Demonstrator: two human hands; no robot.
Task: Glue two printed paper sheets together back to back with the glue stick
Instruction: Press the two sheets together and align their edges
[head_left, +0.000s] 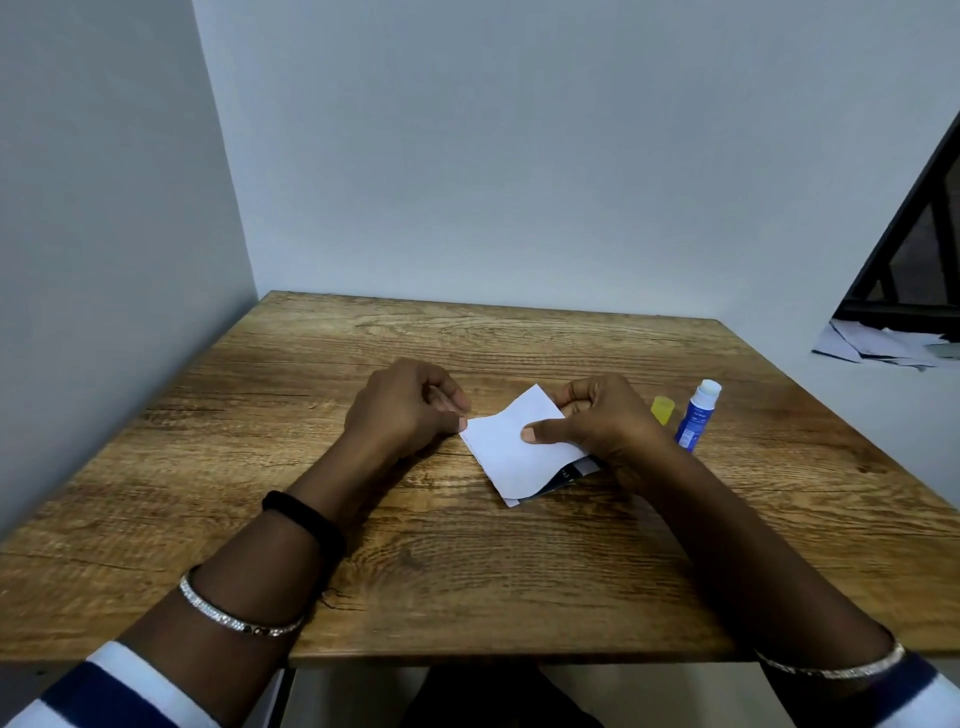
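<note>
A white paper sheet (511, 452) lies blank side up, slightly curled, in the middle of the wooden table (467, 571). Under it a second sheet (569, 475) shows a dark printed edge at the lower right. My right hand (597, 415) grips the top sheet, thumb pressed on its surface and fingers at its far corner. My left hand (405, 410) pinches the sheet's left corner. The blue glue stick (696, 415) stands upright and uncapped just right of my right hand. Its yellow cap (663, 408) sits beside it.
Walls close off the table at the left and back. A window ledge at the far right holds a pile of loose papers (878, 345) below a dark window frame (914, 234).
</note>
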